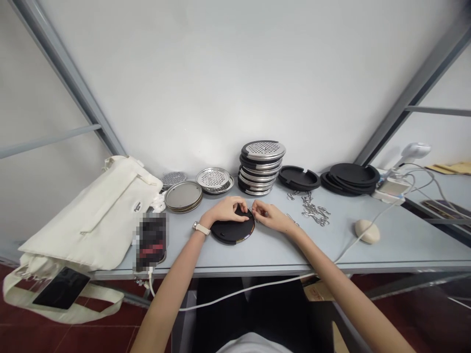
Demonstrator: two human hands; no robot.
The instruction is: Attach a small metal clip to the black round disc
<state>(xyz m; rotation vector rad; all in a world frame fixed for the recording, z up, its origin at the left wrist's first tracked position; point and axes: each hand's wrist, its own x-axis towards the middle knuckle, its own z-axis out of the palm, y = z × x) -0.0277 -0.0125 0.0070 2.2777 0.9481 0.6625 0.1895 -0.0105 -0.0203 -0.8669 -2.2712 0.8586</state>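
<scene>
A black round disc (228, 232) lies on the table right in front of me, with a coloured strip along its near right edge. My left hand (228, 210), wearing a watch, is closed over the disc's far side, thumb on top and fingers curled at the rim. At the disc's right edge my right hand (271, 216) pinches a small metal hook, mostly hidden by the fingertips. Loose metal hooks (319, 214) lie scattered to the right. Behind the disc rises a stack of black-rimmed discs with perforated metal plates (263, 149).
Perforated metal plates (213, 178) and plain round plates (183, 195) sit at back left. Black rings (299, 177) and black discs (353, 175) stand at back right. A white bag (88, 215), a phone (151, 240), a computer mouse (367, 231) and a white cable (253, 288) are around.
</scene>
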